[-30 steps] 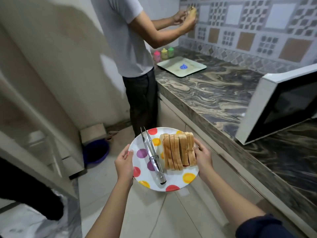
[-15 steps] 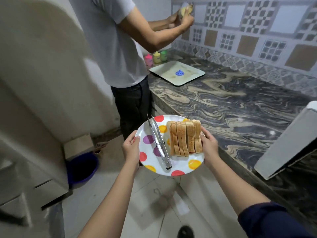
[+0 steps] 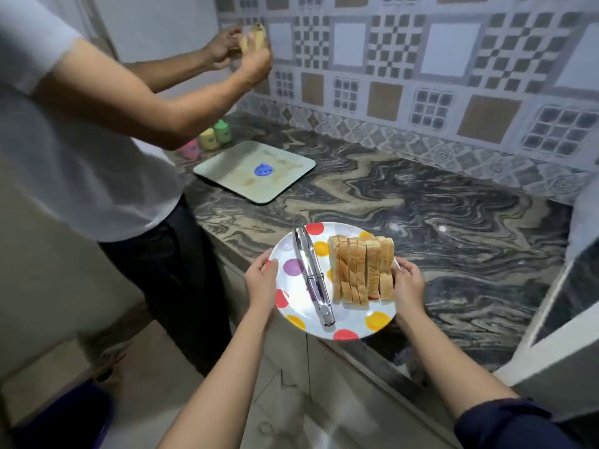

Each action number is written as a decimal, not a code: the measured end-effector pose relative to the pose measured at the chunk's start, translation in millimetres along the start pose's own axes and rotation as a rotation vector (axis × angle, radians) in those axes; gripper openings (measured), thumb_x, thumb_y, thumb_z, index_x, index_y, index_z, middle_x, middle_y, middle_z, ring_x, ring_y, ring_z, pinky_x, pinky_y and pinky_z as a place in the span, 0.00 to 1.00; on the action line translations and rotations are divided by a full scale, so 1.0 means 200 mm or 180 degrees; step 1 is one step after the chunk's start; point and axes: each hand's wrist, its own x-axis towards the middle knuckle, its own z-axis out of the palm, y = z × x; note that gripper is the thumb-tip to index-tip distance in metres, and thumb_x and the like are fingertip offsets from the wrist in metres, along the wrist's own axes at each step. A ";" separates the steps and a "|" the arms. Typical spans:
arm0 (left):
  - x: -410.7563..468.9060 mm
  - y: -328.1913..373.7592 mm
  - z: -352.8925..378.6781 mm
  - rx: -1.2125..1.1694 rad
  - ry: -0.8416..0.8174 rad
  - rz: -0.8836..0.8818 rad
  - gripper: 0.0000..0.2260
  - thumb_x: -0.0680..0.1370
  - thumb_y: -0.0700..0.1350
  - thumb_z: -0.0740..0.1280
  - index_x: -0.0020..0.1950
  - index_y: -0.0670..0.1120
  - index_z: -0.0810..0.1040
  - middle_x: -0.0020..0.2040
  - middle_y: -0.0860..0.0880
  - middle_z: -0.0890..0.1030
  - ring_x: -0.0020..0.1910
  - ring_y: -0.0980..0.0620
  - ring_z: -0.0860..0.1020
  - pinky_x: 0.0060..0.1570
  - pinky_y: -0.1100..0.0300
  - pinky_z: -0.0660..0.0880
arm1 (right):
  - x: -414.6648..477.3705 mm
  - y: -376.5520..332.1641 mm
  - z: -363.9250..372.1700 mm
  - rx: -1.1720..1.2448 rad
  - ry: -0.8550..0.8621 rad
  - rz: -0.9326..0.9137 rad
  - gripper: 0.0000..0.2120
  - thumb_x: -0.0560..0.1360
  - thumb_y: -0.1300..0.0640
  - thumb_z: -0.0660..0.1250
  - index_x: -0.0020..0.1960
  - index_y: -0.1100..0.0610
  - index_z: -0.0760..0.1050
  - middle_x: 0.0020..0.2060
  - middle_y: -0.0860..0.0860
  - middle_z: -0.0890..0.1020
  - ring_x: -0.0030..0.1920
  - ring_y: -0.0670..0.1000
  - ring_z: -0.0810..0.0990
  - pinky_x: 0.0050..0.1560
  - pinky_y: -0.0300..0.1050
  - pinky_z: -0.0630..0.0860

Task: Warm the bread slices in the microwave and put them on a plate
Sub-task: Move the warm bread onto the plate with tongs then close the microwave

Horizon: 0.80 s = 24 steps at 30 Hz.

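While both hands hold it, the plate [image 3: 293,299] has come over the near edge of the counter [image 3: 453,222]. A moment ago it hung out over the floor, and the microwave [image 3: 580,286] door filled more of the right side. Now the person has stepped closer to the counter, so I think the plate will be set down soon, near the microwave. The bread is not warmed yet, as far as I can tell.

The left hand [image 3: 261,283] grips the left rim with the thumb on top. The right hand [image 3: 408,283] grips the right rim, and its fingers touch the bread slices [image 3: 363,268]. The hands are apart, one on each side.

The slices stand on edge in a row on the right half of the plate. Each slice runs from near to far. The tongs [image 3: 312,273] lie beside them on the left, also running near to far, tips at the far end.

Another person [image 3: 81,150] stands at the far left.
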 end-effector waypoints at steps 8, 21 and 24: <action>0.17 -0.09 0.28 0.0426 -0.0597 -0.0179 0.13 0.76 0.35 0.62 0.60 0.41 0.77 0.40 0.54 0.80 0.36 0.60 0.78 0.27 0.73 0.73 | 0.13 0.03 -0.14 -0.0037 0.0891 0.0063 0.11 0.77 0.62 0.63 0.57 0.66 0.73 0.43 0.55 0.78 0.34 0.43 0.73 0.26 0.30 0.70; 0.25 -0.17 0.49 0.1125 -0.1622 -0.0113 0.13 0.77 0.35 0.60 0.60 0.42 0.77 0.51 0.46 0.81 0.47 0.49 0.78 0.39 0.62 0.75 | 0.11 0.07 -0.29 -0.0560 0.1742 -0.0005 0.06 0.76 0.61 0.64 0.51 0.63 0.74 0.37 0.53 0.78 0.33 0.50 0.74 0.31 0.39 0.68; 0.26 -0.17 0.51 0.1192 -0.1818 -0.0136 0.14 0.77 0.34 0.59 0.58 0.45 0.78 0.50 0.46 0.81 0.45 0.49 0.79 0.37 0.61 0.74 | 0.11 0.08 -0.29 -0.0673 0.1733 -0.0021 0.05 0.77 0.60 0.63 0.50 0.63 0.73 0.40 0.56 0.78 0.35 0.51 0.73 0.32 0.42 0.68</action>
